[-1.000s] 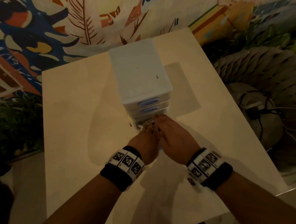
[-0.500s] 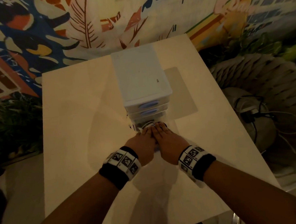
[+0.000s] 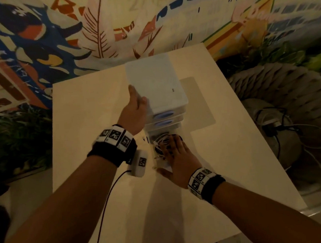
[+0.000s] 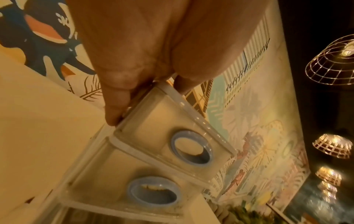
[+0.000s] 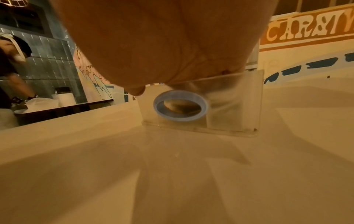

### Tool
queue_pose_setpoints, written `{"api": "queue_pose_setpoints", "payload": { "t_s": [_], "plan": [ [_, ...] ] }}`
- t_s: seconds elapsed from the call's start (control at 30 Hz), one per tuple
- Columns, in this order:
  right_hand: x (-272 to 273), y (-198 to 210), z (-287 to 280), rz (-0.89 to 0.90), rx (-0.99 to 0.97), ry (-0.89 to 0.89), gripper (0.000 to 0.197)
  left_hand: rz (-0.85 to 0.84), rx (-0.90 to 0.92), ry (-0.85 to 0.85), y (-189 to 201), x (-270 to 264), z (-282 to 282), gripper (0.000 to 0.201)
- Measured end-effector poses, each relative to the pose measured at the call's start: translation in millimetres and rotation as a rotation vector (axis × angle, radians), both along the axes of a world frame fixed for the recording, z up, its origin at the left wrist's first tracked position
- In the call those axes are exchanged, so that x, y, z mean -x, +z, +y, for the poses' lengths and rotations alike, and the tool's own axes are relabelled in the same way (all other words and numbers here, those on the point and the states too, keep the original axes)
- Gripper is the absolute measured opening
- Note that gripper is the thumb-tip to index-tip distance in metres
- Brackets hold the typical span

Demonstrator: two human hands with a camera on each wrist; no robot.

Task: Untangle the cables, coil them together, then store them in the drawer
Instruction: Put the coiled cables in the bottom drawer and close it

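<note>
Now left hand [image 3: 136, 111] grips drawer unit [image 3: 155, 83] edge; right hand [image 3: 179, 158] flat on cables [image 3: 160, 143].

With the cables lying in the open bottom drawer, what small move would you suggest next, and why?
Probably lift the right hand off the cables and push the bottom drawer shut. The coil sits inside the pulled-out drawer, and the left hand grips the drawer unit at its top corner, apparently bracing it.
</note>
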State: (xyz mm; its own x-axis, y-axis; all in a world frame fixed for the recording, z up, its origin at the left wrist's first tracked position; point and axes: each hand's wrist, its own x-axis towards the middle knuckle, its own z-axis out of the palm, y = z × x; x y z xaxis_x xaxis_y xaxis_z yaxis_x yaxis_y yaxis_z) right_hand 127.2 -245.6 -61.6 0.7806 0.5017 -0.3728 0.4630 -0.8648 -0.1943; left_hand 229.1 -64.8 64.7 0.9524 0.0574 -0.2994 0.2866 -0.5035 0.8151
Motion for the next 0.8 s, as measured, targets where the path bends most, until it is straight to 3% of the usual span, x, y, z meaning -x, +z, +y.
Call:
{"api": "queue_pose_setpoints", "payload": {
  "t_s": [0.1, 0.4, 0.63, 0.7, 0.8],
  "plan": [
    [-1, -1, 0, -0.003, 0.003, 0.004, 0.088, -0.019, -0.07, 0.011, 1, 4, -4, 0.069],
    [-4, 7, 0, 0.034, -0.017, -0.012, 0.092, -0.039, -0.155, -0.006, 9, 8, -5, 0.069],
    [0, 24, -2, -0.039, -0.208, -0.067, 0.095, -0.033, -0.14, 0.003, 7, 7, -6, 0.071],
    [8, 35, -5, -0.086, -0.348, -0.131, 0.082, -0.031, -0.154, -0.009, 8, 7, -6, 0.071],
    [31, 47, -24, -0.123, -0.58, -0.337, 0.029, -0.021, -0.155, -0.026, 7, 7, -4, 0.072]
  ]
}}
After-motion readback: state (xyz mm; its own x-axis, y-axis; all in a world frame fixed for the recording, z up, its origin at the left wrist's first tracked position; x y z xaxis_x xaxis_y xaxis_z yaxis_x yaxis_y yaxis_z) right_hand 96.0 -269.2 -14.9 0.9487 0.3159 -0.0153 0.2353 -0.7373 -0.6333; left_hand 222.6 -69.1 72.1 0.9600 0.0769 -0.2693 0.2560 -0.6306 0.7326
